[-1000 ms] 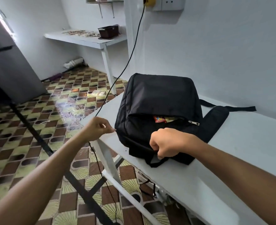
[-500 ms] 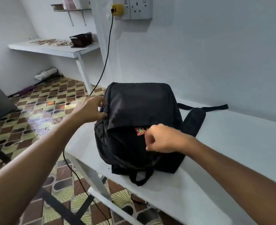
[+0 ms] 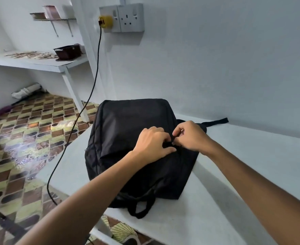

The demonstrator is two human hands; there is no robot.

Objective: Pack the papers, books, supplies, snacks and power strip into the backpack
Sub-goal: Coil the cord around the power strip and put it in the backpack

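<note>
Now you are closing up: nearest you, the carry loop (image 3: 142, 207) of the backpack (image 3: 138, 138) hangs toward the front edge of the white tabletop (image 3: 234, 174), and the bag lies flat on that surface. No papers, books, snacks or power strip show outside it, so packing looks done and the zip is the step in hand. Your left hand (image 3: 152, 145) lies on the black fabric with curled fingers (image 3: 165, 138) bunching the cloth at the seam. Touching it, your right hand (image 3: 191, 137) pinches something small at the same seam, likely the zip pull, though the pull itself is hidden. Next, pin the fabric taut with the left while the right draws along the seam; slack cloth could snag. Beyond, a strap (image 3: 216, 122) trails toward the wall, and a black cable (image 3: 92, 85) runs to the yellow plug (image 3: 105, 21) in the wall socket (image 3: 126, 17).
</note>
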